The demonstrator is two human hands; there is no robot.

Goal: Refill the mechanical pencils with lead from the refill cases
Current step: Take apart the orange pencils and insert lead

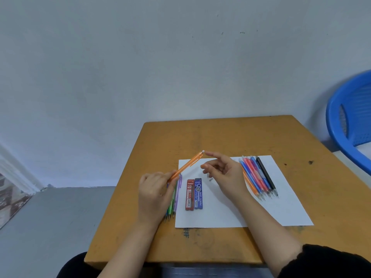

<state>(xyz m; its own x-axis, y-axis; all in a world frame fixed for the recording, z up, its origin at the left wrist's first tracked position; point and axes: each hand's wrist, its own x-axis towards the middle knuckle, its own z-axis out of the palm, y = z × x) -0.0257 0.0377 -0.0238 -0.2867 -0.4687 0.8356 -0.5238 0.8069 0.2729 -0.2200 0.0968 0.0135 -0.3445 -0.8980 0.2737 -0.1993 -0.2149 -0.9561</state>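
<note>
Orange pencil up for refill, most of the job seemingly still left.

Beside the white paper's [230, 213] left edge, the left hand [154, 191] gripped the orange mechanical pencil [188, 165]. On the paper lay the red lead case [190, 194] and the blue lead case [198, 193]. The right hand [226, 173], loosely spread, reached for the pencil's cap, and a pencil row [259, 177] waited.

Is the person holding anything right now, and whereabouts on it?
The left hand grips an orange pencil by its lower end, white cap pointing up. The right hand holds nothing visible.
</note>
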